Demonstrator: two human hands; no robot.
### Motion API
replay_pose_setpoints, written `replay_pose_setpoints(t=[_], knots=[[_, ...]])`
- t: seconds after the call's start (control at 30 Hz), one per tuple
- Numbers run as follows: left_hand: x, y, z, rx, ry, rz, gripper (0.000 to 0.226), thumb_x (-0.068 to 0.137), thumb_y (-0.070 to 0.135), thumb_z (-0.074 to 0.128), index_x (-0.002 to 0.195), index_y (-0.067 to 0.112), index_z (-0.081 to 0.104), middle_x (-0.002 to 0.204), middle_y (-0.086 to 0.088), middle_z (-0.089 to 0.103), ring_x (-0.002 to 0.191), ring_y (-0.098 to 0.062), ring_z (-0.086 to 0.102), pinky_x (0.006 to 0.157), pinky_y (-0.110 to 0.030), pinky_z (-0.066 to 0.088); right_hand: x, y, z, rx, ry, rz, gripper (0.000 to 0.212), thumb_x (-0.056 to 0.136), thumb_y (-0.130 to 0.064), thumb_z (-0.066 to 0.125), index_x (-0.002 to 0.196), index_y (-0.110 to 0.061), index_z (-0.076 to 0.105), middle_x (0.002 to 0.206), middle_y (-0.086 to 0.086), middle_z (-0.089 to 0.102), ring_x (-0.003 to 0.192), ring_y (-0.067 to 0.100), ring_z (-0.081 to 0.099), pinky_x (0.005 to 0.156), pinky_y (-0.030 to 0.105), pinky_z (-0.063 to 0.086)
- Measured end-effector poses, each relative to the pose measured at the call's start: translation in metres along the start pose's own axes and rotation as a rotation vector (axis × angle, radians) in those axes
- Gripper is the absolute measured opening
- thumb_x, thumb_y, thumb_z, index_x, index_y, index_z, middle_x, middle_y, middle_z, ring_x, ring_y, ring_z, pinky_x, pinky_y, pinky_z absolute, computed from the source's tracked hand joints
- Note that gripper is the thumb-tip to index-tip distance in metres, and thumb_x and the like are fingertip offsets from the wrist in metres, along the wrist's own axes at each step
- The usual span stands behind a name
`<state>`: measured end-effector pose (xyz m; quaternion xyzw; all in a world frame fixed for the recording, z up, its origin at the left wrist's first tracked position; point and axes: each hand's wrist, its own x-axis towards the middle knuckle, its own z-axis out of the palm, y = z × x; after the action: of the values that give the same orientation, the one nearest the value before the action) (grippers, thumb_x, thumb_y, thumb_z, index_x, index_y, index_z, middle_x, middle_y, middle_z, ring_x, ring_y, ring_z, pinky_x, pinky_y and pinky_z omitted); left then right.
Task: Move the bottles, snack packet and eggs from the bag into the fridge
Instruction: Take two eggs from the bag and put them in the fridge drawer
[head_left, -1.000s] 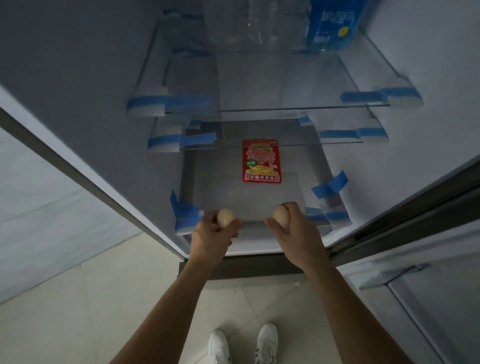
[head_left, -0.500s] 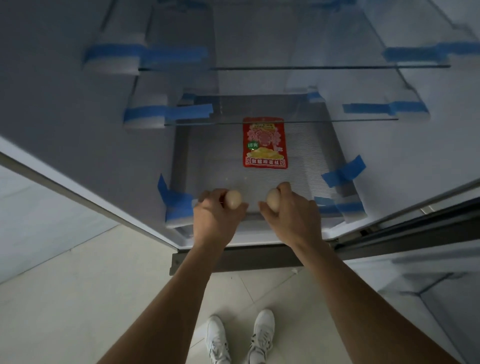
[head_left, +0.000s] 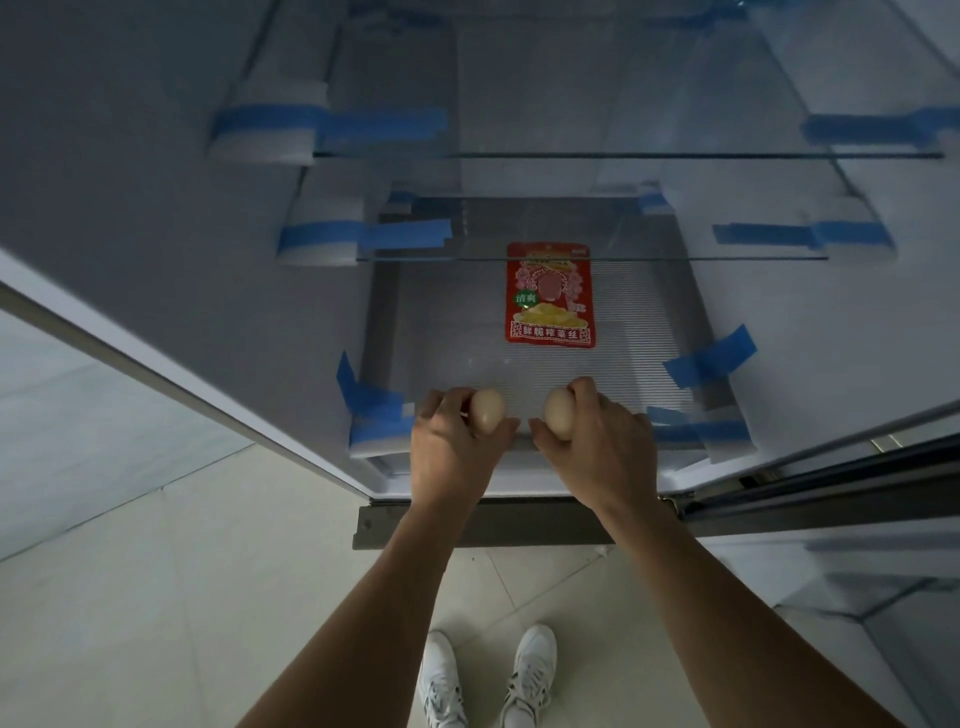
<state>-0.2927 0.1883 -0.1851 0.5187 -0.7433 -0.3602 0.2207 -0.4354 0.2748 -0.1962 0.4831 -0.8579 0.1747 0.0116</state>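
One egg is gripped in each of the hands, left (head_left: 454, 447) and right (head_left: 597, 447), above the shelf lip (head_left: 441, 457); cracking or rolling off is risked if released early.

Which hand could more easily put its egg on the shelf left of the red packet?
Probably left: the left hand holds the left egg before that bare shelf stretch; the right hand and right egg face the snack packet squarely.
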Motion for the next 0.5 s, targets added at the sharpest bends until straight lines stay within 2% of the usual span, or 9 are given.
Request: replay_pose_setpoints(t=[0.13, 0.33, 0.4, 0.5], knots=[[0.000, 0.000, 0.002, 0.013, -0.005, -0.002, 0.056, 0.073, 0.044, 0.083, 0.115, 0.013, 0.062, 0.113, -0.006, 0.061, 0.093, -0.020, 0.062, 0.074, -0.025, 0.052, -0.001, 0.002, 0.002, 0.007, 0.019, -0.003, 0.053, 0.083, -0.060, 0.069, 0.108, -0.015, 0.056, 0.088, 0.004, 0.073, 0.076, 0.027, 0.072, 0.075, 0.041, 0.054], [0.000, -0.001, 0.001, 0.026, -0.043, 0.001, 0.070, 0.067, 0.057, 0.081, 0.119, 0.015, 0.059, 0.115, -0.004, 0.058, 0.097, -0.023, 0.060, 0.079, -0.035, 0.057, -0.002, 0.004, 0.001, -0.001, 0.026, -0.021, 0.056, 0.081, -0.065, 0.069, 0.106, -0.016, 0.055, 0.086, 0.003, 0.072, 0.074, 0.026, 0.070, 0.071, 0.039, 0.054], [-0.001, 0.001, -0.003, 0.032, -0.070, -0.004, 0.069, 0.075, 0.058, 0.074, 0.127, 0.016, 0.054, 0.119, -0.004, 0.054, 0.100, -0.021, 0.057, 0.078, -0.027, 0.053, -0.003, 0.005, 0.000, 0.007, 0.018, -0.026, 0.058, 0.081, -0.065, 0.068, 0.110, -0.016, 0.055, 0.088, 0.003, 0.072, 0.077, 0.026, 0.071, 0.073, 0.039, 0.053], [-0.001, 0.007, -0.012, -0.010, -0.100, -0.004, 0.055, 0.093, 0.052, 0.054, 0.133, 0.016, 0.048, 0.121, -0.005, 0.050, 0.099, -0.017, 0.056, 0.068, -0.009, 0.040, -0.005, 0.008, -0.003, 0.035, -0.007, -0.027, 0.067, 0.080, -0.069, 0.066, 0.120, -0.017, 0.054, 0.097, 0.004, 0.073, 0.086, 0.027, 0.072, 0.080, 0.043, 0.054]])
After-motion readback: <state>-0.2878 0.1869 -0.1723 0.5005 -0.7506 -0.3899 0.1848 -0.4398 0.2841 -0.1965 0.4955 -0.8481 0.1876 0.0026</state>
